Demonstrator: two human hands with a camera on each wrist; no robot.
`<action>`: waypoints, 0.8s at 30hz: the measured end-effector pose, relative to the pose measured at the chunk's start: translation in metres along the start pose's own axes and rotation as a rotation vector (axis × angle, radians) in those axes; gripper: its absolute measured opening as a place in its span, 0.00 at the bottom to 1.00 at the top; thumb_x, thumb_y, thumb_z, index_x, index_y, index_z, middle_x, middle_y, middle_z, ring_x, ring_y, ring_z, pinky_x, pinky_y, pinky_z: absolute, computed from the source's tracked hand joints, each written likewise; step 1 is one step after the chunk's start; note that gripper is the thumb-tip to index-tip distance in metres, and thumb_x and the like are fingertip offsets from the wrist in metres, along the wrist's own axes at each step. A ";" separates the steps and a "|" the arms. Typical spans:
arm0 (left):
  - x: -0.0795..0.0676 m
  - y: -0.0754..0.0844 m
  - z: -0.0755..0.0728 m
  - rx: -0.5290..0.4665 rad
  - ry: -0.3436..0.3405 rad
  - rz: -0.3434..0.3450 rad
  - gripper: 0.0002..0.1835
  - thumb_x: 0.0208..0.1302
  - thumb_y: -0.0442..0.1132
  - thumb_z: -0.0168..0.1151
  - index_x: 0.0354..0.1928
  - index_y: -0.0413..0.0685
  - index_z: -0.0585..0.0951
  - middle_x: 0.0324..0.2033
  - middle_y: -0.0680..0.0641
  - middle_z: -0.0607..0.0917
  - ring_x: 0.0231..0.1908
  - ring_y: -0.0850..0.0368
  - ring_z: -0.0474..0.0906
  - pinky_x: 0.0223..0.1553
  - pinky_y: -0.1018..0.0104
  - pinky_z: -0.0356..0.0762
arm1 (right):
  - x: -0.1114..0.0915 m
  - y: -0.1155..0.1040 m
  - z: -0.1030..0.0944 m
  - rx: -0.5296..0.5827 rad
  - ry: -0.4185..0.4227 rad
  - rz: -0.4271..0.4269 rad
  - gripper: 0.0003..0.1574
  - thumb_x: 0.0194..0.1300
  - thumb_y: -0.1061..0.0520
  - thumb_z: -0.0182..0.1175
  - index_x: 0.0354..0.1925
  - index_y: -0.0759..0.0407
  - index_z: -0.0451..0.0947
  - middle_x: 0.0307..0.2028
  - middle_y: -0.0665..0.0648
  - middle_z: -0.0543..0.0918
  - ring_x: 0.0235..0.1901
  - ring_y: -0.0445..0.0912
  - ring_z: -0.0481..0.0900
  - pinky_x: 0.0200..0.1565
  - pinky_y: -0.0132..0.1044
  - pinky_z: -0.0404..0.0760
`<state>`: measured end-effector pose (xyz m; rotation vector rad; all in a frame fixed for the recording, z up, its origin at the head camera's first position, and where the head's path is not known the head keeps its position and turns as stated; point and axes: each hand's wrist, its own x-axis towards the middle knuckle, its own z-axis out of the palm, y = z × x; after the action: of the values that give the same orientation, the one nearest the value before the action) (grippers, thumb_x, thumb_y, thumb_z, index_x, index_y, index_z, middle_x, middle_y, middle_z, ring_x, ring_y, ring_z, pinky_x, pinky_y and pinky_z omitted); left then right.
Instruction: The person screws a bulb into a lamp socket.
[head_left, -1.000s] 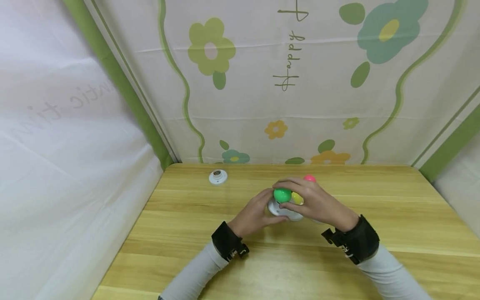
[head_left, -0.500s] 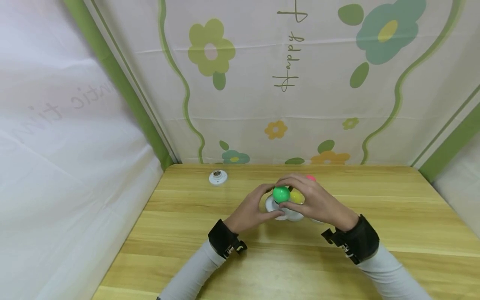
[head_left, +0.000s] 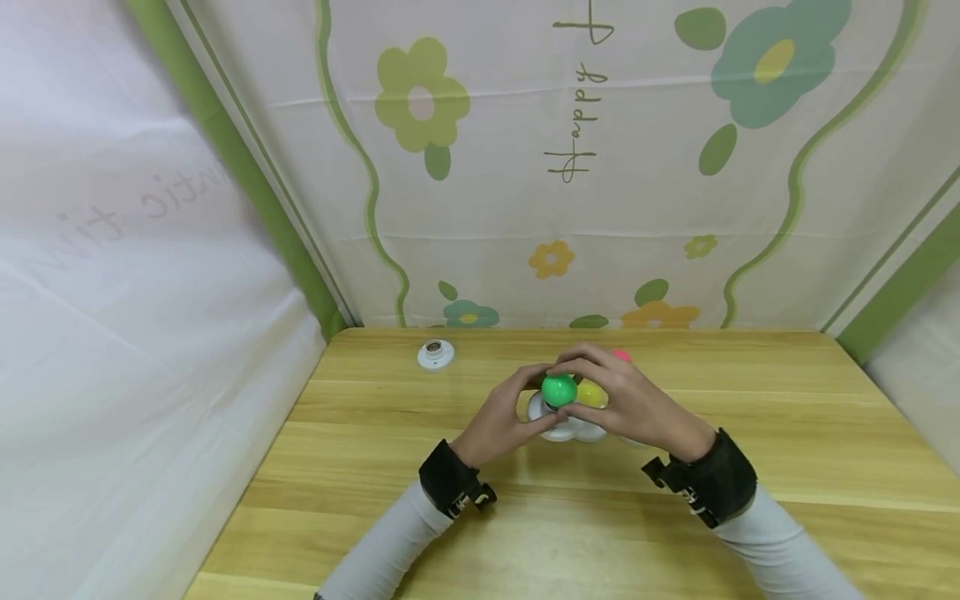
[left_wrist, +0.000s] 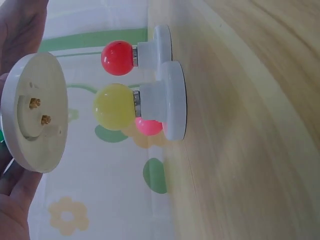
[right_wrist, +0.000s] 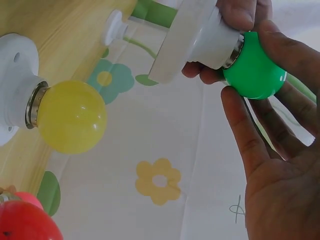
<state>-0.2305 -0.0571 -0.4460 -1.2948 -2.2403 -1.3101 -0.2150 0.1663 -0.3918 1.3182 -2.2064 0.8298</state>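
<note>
**Green bulb and base, both up in the air**

So the green bulb (head_left: 559,391) is sitting at the mouth of its white base (right_wrist: 192,41), and both are hanging above the table (head_left: 525,517). Left hand (head_left: 495,421) is gripping the base, fingers wrapped round its neck; right hand (head_left: 630,396) is pinching the bulb. Some metal collar (right_wrist: 234,54) is showing, but fingers are partly blocking it, so I can't really tell how deep it's seated. My worry: if it's going in crooked, forcing a twist could jam it. That smooth round surface could be slipping too if the pinch loosens. And the yellow bulb (right_wrist: 72,116) is standing close enough for a careless knuckle.
</note>
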 end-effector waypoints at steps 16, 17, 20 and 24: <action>0.001 0.008 -0.009 0.021 0.052 -0.073 0.34 0.56 0.31 0.70 0.64 0.38 0.67 0.56 0.42 0.76 0.54 0.53 0.74 0.56 0.56 0.76 | -0.001 0.005 -0.013 -0.022 0.039 0.008 0.34 0.50 0.59 0.74 0.56 0.56 0.76 0.54 0.52 0.75 0.46 0.41 0.76 0.41 0.30 0.81; 0.001 0.007 -0.009 0.024 0.055 -0.080 0.34 0.56 0.30 0.70 0.64 0.37 0.67 0.56 0.42 0.76 0.54 0.53 0.74 0.56 0.56 0.76 | -0.001 0.006 -0.014 -0.030 0.041 0.016 0.33 0.50 0.59 0.74 0.56 0.55 0.76 0.54 0.52 0.75 0.46 0.40 0.76 0.40 0.30 0.81; 0.000 -0.001 -0.010 0.029 0.056 -0.096 0.33 0.56 0.31 0.69 0.64 0.37 0.67 0.56 0.41 0.76 0.55 0.53 0.73 0.56 0.55 0.75 | -0.003 0.010 -0.018 -0.044 0.048 0.038 0.33 0.50 0.58 0.74 0.56 0.53 0.76 0.55 0.51 0.75 0.47 0.40 0.76 0.38 0.30 0.81; -0.003 -0.018 -0.008 0.024 0.045 -0.123 0.33 0.57 0.34 0.69 0.64 0.42 0.68 0.57 0.45 0.76 0.56 0.56 0.72 0.57 0.56 0.74 | -0.006 0.016 -0.021 -0.039 0.048 0.059 0.32 0.51 0.59 0.73 0.55 0.53 0.76 0.55 0.50 0.76 0.49 0.40 0.75 0.39 0.31 0.82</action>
<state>-0.2444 -0.0690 -0.4532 -1.1238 -2.3299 -1.3357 -0.2249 0.1899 -0.3845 1.2074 -2.2224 0.8278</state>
